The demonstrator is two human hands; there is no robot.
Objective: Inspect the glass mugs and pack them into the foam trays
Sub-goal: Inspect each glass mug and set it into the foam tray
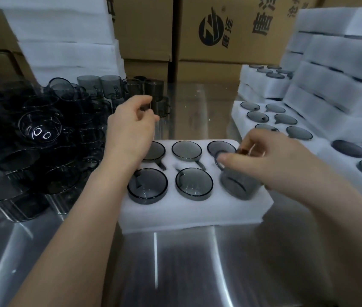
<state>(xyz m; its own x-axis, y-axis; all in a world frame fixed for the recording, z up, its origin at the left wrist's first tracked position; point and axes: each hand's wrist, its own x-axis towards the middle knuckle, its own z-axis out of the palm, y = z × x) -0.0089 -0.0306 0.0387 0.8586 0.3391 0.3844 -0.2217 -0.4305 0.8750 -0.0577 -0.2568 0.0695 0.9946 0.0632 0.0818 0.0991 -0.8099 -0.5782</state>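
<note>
Under the right hand (264, 160), a tilted mug (237, 185).

Smoky grey mugs (194, 183), white foam tray (189, 214).

Left hand (131, 127) raised, back toward the camera, fingers curled loosely inward with the fingertips close together; whether anything is pinched between them cannot be told. Left forearm bare, running from the lower left edge up to the wrist. Right hand (264, 160) lower, palm down, thumb and fingers closed in a grip. Right forearm bare, entering from the lower right.
</note>
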